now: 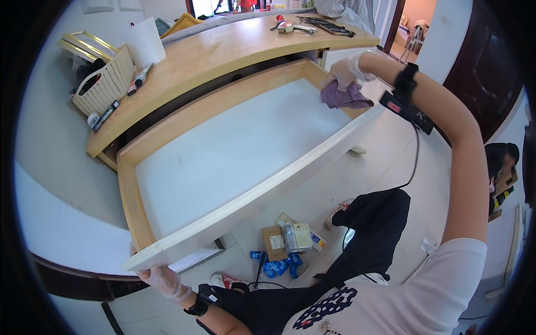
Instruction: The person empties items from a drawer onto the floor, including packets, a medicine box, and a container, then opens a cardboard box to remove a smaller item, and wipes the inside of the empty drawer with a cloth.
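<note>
A wide wooden drawer (pixel 247 138) with a pale bottom and a glossy white front is pulled out before me; nothing lies inside it. My left hand (pixel 161 279), in a clear disposable glove, grips the lower left corner of the drawer front. At the far right side of the drawer, my right hand (pixel 344 72), gloved the same way, holds a folded purple cloth (pixel 344 95). The cloth lies over the drawer's right side wall near the front corner. Part of the left hand is hidden behind the drawer front.
Above the drawer is a wooden cabinet top (pixel 234 42). It bears a woven basket (pixel 106 83), a white paper roll (pixel 144 44), several tubes and a shower head (pixel 295 27). Boxes (pixel 274 243) and blue packets (pixel 276 266) lie on the floor by my feet. Another person (pixel 500 167) is at right.
</note>
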Tool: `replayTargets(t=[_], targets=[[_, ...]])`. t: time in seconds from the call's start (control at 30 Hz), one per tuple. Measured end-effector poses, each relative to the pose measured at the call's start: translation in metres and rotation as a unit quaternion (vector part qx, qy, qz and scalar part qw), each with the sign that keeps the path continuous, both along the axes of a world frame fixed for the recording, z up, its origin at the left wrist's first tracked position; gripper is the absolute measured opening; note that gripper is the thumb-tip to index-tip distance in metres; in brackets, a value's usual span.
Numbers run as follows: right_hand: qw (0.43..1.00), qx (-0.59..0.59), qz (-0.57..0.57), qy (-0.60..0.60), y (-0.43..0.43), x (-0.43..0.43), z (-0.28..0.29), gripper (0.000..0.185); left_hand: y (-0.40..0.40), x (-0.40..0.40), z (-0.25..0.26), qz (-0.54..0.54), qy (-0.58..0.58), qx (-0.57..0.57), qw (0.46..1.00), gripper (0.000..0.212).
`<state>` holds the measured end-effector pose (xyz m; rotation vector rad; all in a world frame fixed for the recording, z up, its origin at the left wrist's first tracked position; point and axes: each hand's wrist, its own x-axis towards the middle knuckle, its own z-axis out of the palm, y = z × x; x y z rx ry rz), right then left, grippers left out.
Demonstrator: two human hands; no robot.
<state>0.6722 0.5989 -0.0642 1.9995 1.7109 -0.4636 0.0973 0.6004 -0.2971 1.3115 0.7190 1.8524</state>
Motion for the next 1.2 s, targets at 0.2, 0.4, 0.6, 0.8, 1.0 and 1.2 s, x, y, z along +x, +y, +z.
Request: replayTargets(t=[0.2,0.4,0.6,0.8,1.0,1.2], targets=[[0.996,0.079,0.007,-0.042,-0.043,-0.039,0.001,0.028,-0.004,0.001,0.012,0.003,0.012,-0.016,1.000,0.064],[0.932,0.319,0.024,0.173,0.002,-0.123,0.021,0.018,0.005,-0.009,-0.007,0.053,0.000,-0.061,0.997,0.052],[0.971,0.188,-0.015,0.149,0.098,-0.095,-0.019,0.049,-0.001,0.004,0.003,0.044,0.043,-0.003,0.998,0.052],[0.926,0.233,-0.200,0.219,0.055,-0.052,-0.031,0.032,-0.001,0.005,0.001,0.082,-0.063,-0.091,0.990,0.030],[0.949,0.278,-0.120,-0.086,0.091,-0.027,-0.065,0.024,-0.002,0.001,0.006,-0.026,-0.032,-0.023,0.999,0.043],[0.952,0.190,-0.018,-0.241,0.106,-0.066,-0.055,0.014,-0.006,0.016,0.027,-0.052,-0.036,-0.005,0.998,0.049]])
